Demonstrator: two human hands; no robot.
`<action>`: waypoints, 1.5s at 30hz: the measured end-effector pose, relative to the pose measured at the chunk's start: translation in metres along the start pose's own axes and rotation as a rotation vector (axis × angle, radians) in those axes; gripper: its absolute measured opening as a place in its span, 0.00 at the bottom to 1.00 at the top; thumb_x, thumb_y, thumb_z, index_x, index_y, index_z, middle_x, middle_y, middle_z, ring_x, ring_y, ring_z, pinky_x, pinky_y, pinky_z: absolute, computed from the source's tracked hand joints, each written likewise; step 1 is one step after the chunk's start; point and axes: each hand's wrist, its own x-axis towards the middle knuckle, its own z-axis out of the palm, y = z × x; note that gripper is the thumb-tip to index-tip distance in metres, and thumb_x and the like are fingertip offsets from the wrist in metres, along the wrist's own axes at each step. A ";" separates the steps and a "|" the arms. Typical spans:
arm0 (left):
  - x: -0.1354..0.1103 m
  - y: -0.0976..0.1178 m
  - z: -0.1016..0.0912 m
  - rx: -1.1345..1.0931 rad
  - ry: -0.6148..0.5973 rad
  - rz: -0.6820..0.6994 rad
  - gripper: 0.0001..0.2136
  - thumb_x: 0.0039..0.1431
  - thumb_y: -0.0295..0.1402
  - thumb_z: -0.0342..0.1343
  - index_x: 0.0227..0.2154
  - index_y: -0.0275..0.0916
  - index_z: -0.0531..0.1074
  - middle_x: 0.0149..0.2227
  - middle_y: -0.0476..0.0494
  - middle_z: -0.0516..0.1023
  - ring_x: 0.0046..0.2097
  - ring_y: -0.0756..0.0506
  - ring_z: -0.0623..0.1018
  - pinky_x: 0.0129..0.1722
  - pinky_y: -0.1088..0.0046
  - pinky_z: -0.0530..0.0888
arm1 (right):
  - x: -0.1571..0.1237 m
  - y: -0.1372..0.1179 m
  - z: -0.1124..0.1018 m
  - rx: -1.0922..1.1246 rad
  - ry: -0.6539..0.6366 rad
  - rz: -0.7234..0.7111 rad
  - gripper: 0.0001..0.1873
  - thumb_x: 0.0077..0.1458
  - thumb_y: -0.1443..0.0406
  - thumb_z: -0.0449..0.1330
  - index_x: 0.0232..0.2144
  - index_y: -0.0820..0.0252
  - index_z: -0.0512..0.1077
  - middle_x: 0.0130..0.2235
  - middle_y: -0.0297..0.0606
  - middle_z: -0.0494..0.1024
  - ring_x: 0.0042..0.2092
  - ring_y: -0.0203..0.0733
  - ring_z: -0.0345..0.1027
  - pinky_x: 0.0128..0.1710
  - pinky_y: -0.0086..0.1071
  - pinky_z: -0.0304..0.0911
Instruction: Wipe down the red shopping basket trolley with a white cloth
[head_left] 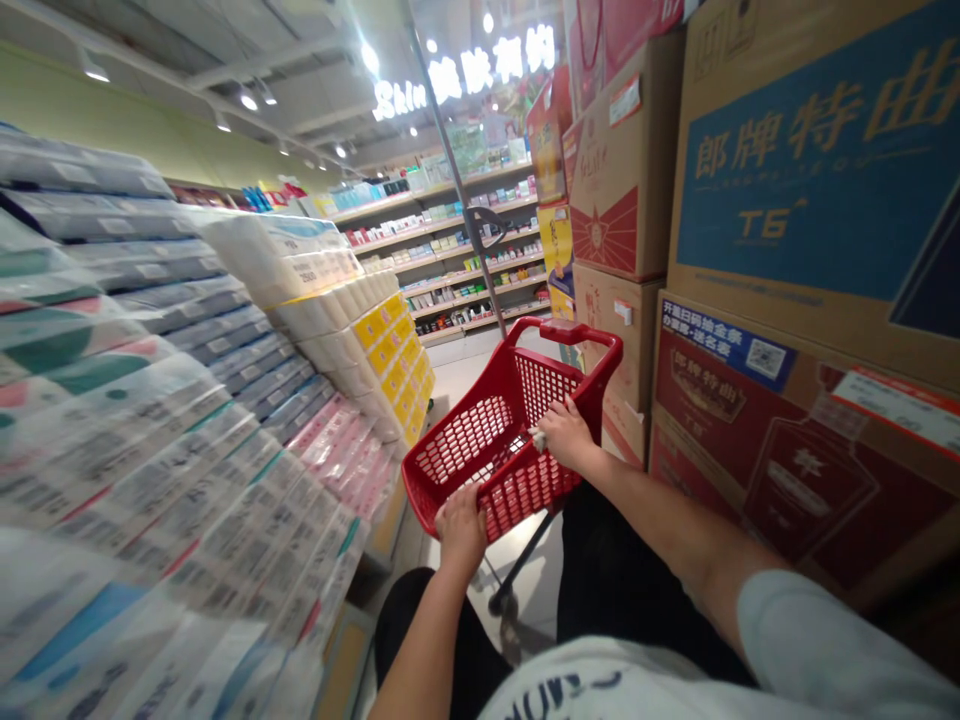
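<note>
A red plastic shopping cart (517,510) with lattice walls stands tilted across the view in front of my legs. Its inside shows no goods. My left hand (460,528) grips the near rim toward the left corner, fingers curled over the edge. Farther right along the same rim, my right hand (568,436) is closed over the edge. A small pale thing (538,438) shows at its fingertips, too small to name. The cart's handle (566,330) rises at the far right end, touched by neither hand. Below the basket, part of the dark frame and a wheel show.
Stacked tissue packs (187,470) line the left side, with yellow-labelled paper rolls (386,350) beyond. Tall stacks of cardboard boxes (810,200) crowd the right. A thin metal pole (450,150) stands ahead, before lit shelves (450,255) of small goods. Pale floor runs between them.
</note>
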 end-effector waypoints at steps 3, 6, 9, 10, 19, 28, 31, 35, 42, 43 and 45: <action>0.001 0.000 0.000 0.008 0.002 0.000 0.22 0.56 0.27 0.49 0.54 0.42 0.65 0.56 0.40 0.69 0.57 0.41 0.66 0.56 0.59 0.58 | 0.008 0.023 -0.011 -0.021 0.019 0.058 0.13 0.59 0.66 0.50 0.35 0.58 0.75 0.41 0.44 0.75 0.54 0.51 0.54 0.62 0.47 0.29; 0.001 0.002 -0.001 0.000 0.006 -0.001 0.22 0.55 0.27 0.49 0.54 0.42 0.65 0.55 0.40 0.69 0.57 0.41 0.65 0.56 0.59 0.58 | 0.012 0.042 -0.019 -0.039 0.050 0.102 0.15 0.61 0.64 0.48 0.35 0.57 0.75 0.41 0.43 0.75 0.54 0.52 0.54 0.62 0.49 0.29; 0.001 0.005 -0.002 -0.004 -0.007 -0.006 0.21 0.56 0.28 0.49 0.54 0.42 0.65 0.55 0.40 0.69 0.57 0.41 0.65 0.56 0.59 0.58 | 0.010 0.039 -0.016 -0.052 0.074 0.123 0.15 0.61 0.64 0.48 0.35 0.58 0.75 0.42 0.44 0.75 0.54 0.52 0.53 0.62 0.48 0.31; 0.001 0.006 -0.003 -0.004 -0.013 -0.009 0.21 0.56 0.28 0.49 0.54 0.42 0.65 0.55 0.40 0.69 0.57 0.41 0.65 0.56 0.59 0.58 | 0.008 0.033 -0.012 -0.047 0.072 0.124 0.14 0.60 0.65 0.48 0.35 0.58 0.74 0.42 0.44 0.75 0.54 0.52 0.53 0.62 0.47 0.32; -0.001 0.000 -0.004 0.026 -0.024 0.004 0.22 0.55 0.27 0.49 0.55 0.40 0.64 0.56 0.39 0.69 0.58 0.41 0.65 0.56 0.58 0.58 | -0.007 -0.033 0.022 0.031 -0.029 -0.046 0.13 0.56 0.70 0.50 0.37 0.59 0.73 0.41 0.42 0.74 0.53 0.49 0.56 0.63 0.47 0.30; -0.003 0.001 -0.003 0.015 0.007 0.008 0.21 0.57 0.27 0.48 0.55 0.41 0.64 0.56 0.40 0.69 0.58 0.42 0.65 0.57 0.59 0.57 | 0.012 0.054 -0.030 -0.152 0.054 0.046 0.14 0.60 0.67 0.48 0.36 0.58 0.74 0.41 0.40 0.75 0.53 0.49 0.55 0.62 0.48 0.30; -0.003 0.002 -0.003 0.032 0.011 0.014 0.21 0.57 0.27 0.48 0.55 0.41 0.64 0.56 0.41 0.69 0.57 0.42 0.66 0.56 0.60 0.58 | 0.016 0.080 -0.041 -0.179 0.122 0.134 0.14 0.61 0.65 0.48 0.38 0.58 0.74 0.45 0.39 0.75 0.55 0.51 0.52 0.61 0.50 0.30; -0.003 0.002 -0.003 0.059 0.013 0.000 0.21 0.57 0.27 0.49 0.55 0.42 0.65 0.56 0.41 0.69 0.57 0.42 0.66 0.56 0.60 0.58 | 0.013 0.083 -0.035 -0.168 0.201 0.197 0.15 0.60 0.66 0.48 0.43 0.57 0.73 0.50 0.40 0.72 0.58 0.53 0.50 0.61 0.50 0.34; -0.005 -0.004 -0.001 0.087 0.015 0.031 0.21 0.56 0.28 0.49 0.55 0.41 0.65 0.56 0.41 0.69 0.57 0.43 0.66 0.56 0.61 0.59 | 0.005 0.057 -0.006 -0.074 0.264 0.154 0.12 0.61 0.64 0.50 0.40 0.54 0.73 0.46 0.37 0.73 0.58 0.49 0.50 0.61 0.47 0.40; -0.005 -0.005 0.000 0.089 0.018 0.031 0.21 0.56 0.28 0.49 0.54 0.40 0.65 0.56 0.41 0.69 0.57 0.43 0.66 0.55 0.61 0.59 | 0.005 0.056 -0.005 -0.063 0.263 0.149 0.12 0.61 0.64 0.49 0.40 0.54 0.73 0.46 0.37 0.73 0.58 0.48 0.50 0.61 0.47 0.40; -0.005 -0.007 0.002 0.087 0.026 0.030 0.21 0.56 0.28 0.49 0.55 0.40 0.64 0.56 0.40 0.69 0.57 0.43 0.66 0.55 0.61 0.59 | 0.007 0.055 -0.004 -0.036 0.263 0.139 0.11 0.61 0.64 0.50 0.39 0.53 0.73 0.45 0.37 0.74 0.58 0.49 0.51 0.61 0.48 0.41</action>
